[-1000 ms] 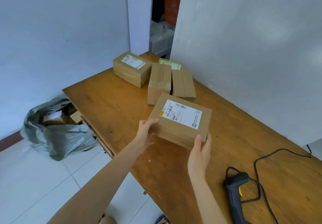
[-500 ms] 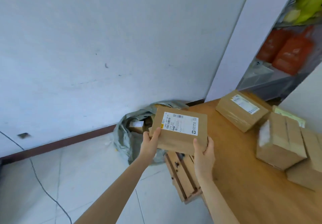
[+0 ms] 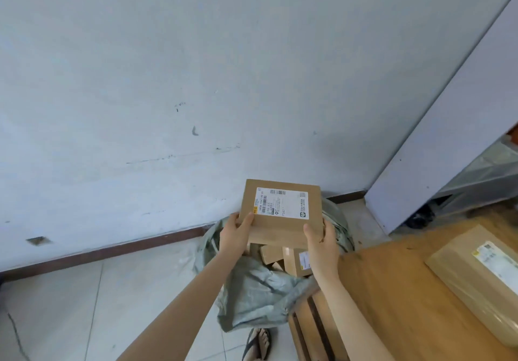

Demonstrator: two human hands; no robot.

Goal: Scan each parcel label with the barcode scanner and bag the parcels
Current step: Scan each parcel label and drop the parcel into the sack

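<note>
Both hands hold a parcel above the bag, left of the table.

Browns, greys and a white label
Brown cardboard parcel with white, black-barcoded label; grey-green bag; orange-brown wooden counter; pale grey wall, dark brown skirting

Wooden table at lower right, bearing one labelled cardboard parcel; beside it, pale tiled floor carrying an open grey bag.
</note>
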